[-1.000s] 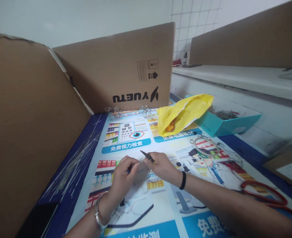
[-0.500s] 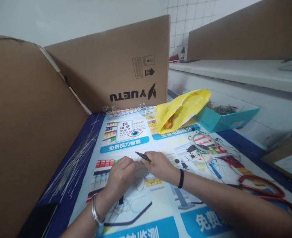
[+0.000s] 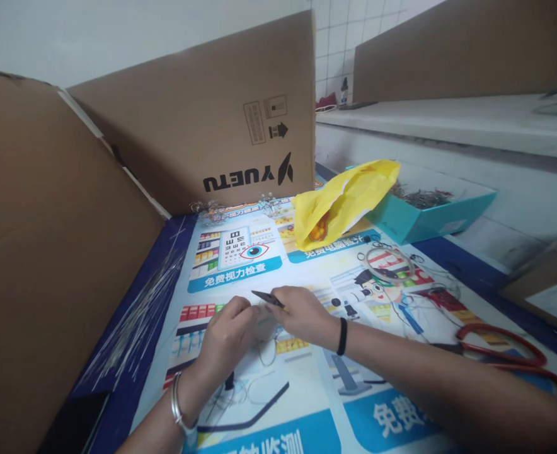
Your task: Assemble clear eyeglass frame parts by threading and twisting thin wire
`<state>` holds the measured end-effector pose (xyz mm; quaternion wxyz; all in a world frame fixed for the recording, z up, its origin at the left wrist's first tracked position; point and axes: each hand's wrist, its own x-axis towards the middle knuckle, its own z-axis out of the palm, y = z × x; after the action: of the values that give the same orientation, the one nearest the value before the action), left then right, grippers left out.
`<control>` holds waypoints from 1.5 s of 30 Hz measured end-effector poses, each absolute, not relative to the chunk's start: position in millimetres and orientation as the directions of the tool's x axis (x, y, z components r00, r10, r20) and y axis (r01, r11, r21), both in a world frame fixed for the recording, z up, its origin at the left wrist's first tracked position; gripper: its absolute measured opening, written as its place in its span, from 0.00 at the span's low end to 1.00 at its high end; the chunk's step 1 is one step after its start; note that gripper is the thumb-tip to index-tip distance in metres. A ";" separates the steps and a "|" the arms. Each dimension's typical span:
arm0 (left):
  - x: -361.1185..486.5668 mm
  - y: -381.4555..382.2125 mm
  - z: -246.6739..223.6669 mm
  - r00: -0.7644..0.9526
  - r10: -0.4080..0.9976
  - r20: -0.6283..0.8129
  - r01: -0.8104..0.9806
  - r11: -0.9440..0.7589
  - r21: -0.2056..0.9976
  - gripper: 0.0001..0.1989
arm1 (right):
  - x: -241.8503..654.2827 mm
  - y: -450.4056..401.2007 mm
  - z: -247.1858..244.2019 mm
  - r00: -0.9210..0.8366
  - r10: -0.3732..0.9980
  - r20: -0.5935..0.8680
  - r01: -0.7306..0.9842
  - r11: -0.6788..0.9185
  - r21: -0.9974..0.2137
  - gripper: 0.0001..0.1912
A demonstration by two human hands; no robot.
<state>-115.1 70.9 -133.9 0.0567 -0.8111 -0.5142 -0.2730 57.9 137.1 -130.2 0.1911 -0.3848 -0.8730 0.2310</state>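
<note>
My right hand (image 3: pixel 304 315), a black band at its wrist, is closed around dark, pointed pliers (image 3: pixel 268 297). The jaws stick out past my fingers toward the left. Close beside it, my left hand (image 3: pixel 231 331), with a silver bangle on its wrist, pinches thin wire. A loop of this wire (image 3: pixel 268 362) hangs below, between the two hands. My fingers hide the pinched part. Both hands are over the printed sheet (image 3: pixel 241 290) covering the table.
Long loose wires (image 3: pixel 137 321) lie at the left by a cardboard panel (image 3: pixel 61 208). Red-handled scissors (image 3: pixel 500 347) rest near my right forearm. A wire coil (image 3: pixel 389 263), a yellow bag (image 3: pixel 344 205) and a teal box (image 3: pixel 439 217) stand at the right. Wire clusters (image 3: pixel 269 203) sit at the back.
The view has shifted slightly. The pliers in my right hand tilt a little flatter, and both hands stay close together with the same grips.
</note>
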 end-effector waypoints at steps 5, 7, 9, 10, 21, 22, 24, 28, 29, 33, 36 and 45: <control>-115.6 68.9 -133.6 0.401 0.791 0.462 0.869 -0.488 0.080 0.10 | 57.7 135.5 -131.0 -0.655 0.742 0.139 0.598 0.623 -0.504 0.08; -115.7 68.7 -131.5 0.419 0.783 0.459 0.868 -0.494 0.050 0.10 | 57.6 134.7 -130.3 -0.663 0.736 0.139 0.596 0.631 -0.496 0.07; -116.2 68.5 -128.8 0.439 0.776 0.454 0.862 -0.506 0.033 0.11 | 57.6 134.1 -129.3 -0.669 0.729 0.144 0.591 0.640 -0.491 0.07; -116.5 68.3 -127.3 0.449 0.773 0.448 0.858 -0.513 0.023 0.11 | 57.6 134.0 -128.8 -0.672 0.727 0.145 0.590 0.643 -0.489 0.07; -112.2 62.6 -116.6 0.522 0.779 0.348 0.850 -0.512 -0.128 0.09 | 57.5 133.5 -130.8 -0.684 0.709 0.171 0.569 0.665 -0.483 0.06; -111.4 61.9 -114.9 0.524 0.786 0.329 0.850 -0.510 -0.134 0.09 | 57.4 133.4 -131.0 -0.687 0.706 0.169 0.569 0.668 -0.480 0.06; -110.1 60.5 -110.9 0.530 0.797 0.288 0.847 -0.515 -0.135 0.08 | 57.2 133.2 -131.0 -0.692 0.703 0.163 0.570 0.671 -0.474 0.06; -108.5 59.2 -103.3 0.553 0.814 0.177 0.833 -0.542 -0.108 0.07 | 57.3 132.5 -129.5 -0.699 0.698 0.157 0.569 0.675 -0.469 0.07; -108.2 59.3 -102.0 0.559 0.814 0.156 0.829 -0.550 -0.102 0.06 | 57.4 132.3 -128.9 -0.700 0.698 0.151 0.570 0.673 -0.471 0.07; -106.3 60.3 -100.2 0.553 0.824 0.123 0.833 -0.544 -0.102 0.07 | 57.7 131.8 -127.9 -0.699 0.702 0.135 0.576 0.664 -0.477 0.07; -104.8 60.4 -101.0 0.531 0.838 0.122 0.846 -0.519 -0.119 0.06 | 57.6 132.1 -128.4 -0.697 0.702 0.143 0.570 0.664 -0.484 0.07; -109.0 65.7 -109.8 0.553 0.821 0.143 0.831 -0.555 -0.031 0.11 | 57.3 133.2 -129.4 -0.705 0.699 0.118 0.581 0.665 -0.469 0.07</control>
<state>-109.0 65.7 -109.8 0.0476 -0.8799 -0.4694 -0.0559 57.3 133.2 -129.4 0.1458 -0.3552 -0.9008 0.2030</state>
